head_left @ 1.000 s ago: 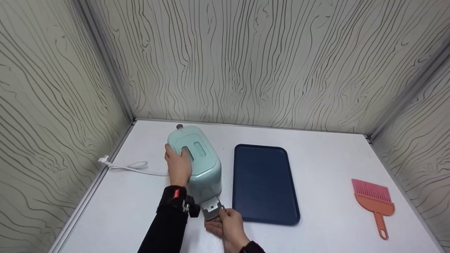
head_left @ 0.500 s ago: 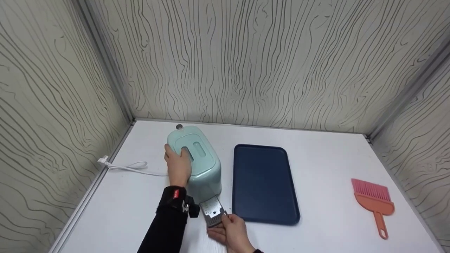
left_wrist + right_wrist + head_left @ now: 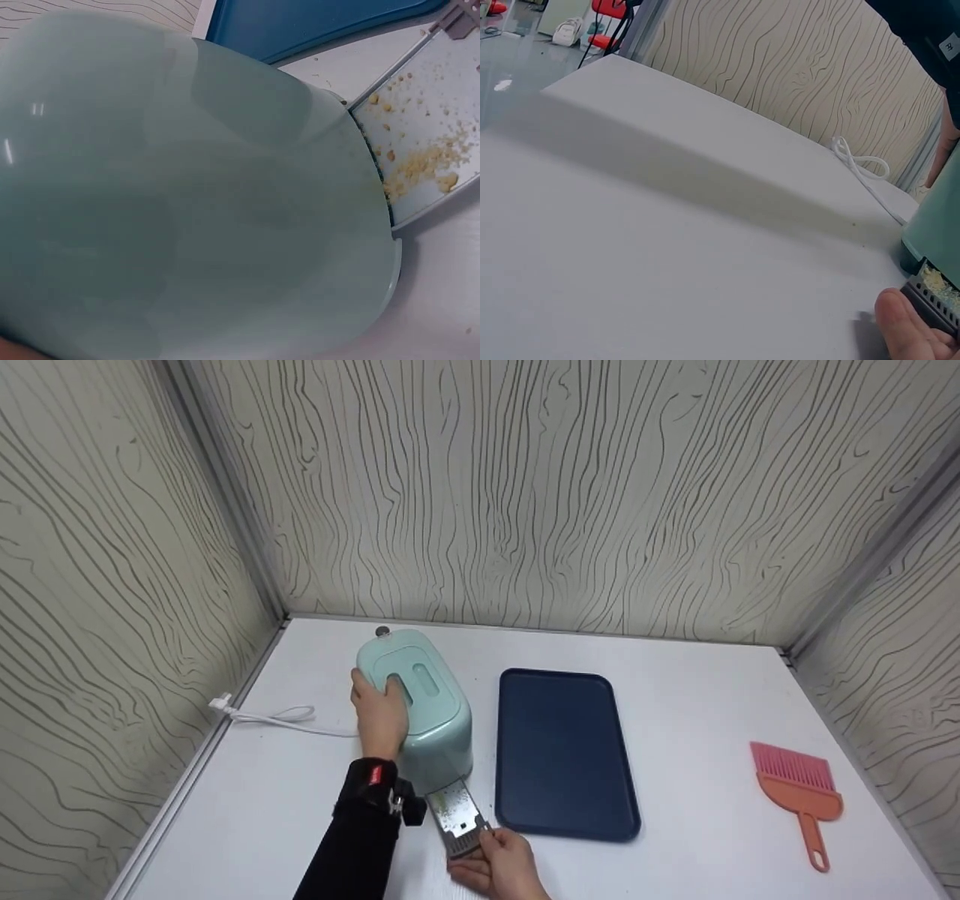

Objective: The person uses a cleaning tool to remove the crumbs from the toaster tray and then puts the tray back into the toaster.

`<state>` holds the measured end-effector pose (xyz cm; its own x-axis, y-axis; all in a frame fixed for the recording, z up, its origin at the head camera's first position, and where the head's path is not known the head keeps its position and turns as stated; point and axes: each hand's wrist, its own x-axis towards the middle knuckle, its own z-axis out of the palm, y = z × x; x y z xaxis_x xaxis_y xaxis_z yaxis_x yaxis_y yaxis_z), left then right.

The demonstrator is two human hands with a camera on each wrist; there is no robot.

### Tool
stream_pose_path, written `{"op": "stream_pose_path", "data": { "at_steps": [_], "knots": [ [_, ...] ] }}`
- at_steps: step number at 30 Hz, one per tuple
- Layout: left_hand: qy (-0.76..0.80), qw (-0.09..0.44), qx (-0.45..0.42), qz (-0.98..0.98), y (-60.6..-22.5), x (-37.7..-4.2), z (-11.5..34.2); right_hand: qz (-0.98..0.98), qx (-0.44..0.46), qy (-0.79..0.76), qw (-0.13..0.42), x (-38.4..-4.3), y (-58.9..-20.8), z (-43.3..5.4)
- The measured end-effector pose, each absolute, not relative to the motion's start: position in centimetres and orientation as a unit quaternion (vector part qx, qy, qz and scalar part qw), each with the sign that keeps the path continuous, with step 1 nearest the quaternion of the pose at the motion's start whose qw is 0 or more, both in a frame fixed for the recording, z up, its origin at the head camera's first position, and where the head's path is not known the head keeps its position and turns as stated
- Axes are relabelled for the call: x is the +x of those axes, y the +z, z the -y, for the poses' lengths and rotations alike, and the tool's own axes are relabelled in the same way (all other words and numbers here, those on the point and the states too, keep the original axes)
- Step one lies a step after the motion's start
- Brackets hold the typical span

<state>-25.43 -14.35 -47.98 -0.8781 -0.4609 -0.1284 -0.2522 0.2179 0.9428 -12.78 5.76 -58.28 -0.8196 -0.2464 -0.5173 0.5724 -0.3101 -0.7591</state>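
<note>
A mint-green toaster (image 3: pixel 435 754) with two slots in its top stands left of centre in the head view. My left hand (image 3: pixel 381 721) grips its near left side, thumb hooked into one slot. From the toaster's base a metal crumb tray (image 3: pixel 454 808) sticks out, its inner end hidden inside. My right hand (image 3: pixel 507 861) pinches the grey outer end, thumb above and fingers beneath. Yellowish crumbs (image 3: pixel 431 163) lie on the crumb tray in the left wrist view. Fingers (image 3: pixel 904 322) also show under its slotted grey end in the right wrist view.
A dark blue rectangular tray (image 3: pixel 566 754) lies right of the toaster. Farther right is a small orange brush (image 3: pixel 799 791) with pink bristles. The toaster's white cord (image 3: pixel 289 721) runs left to a plug at the table edge. Patterned panels (image 3: pixel 525 495) enclose the back and sides.
My right hand has drawn the crumb tray farther out of the toaster, toward me, and more of its crumb-strewn metal surface shows. My left hand has stayed on the toaster.
</note>
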Motion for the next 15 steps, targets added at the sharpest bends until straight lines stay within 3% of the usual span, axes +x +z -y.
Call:
{"op": "stream_pose_path", "data": {
  "at_steps": [15],
  "knots": [
    [-0.583, 0.088, 0.231, 0.774, -47.9, -25.3, 14.3, -0.548, 0.136, -0.785, 0.256, -11.9, -58.3, -6.9]
  ]
}}
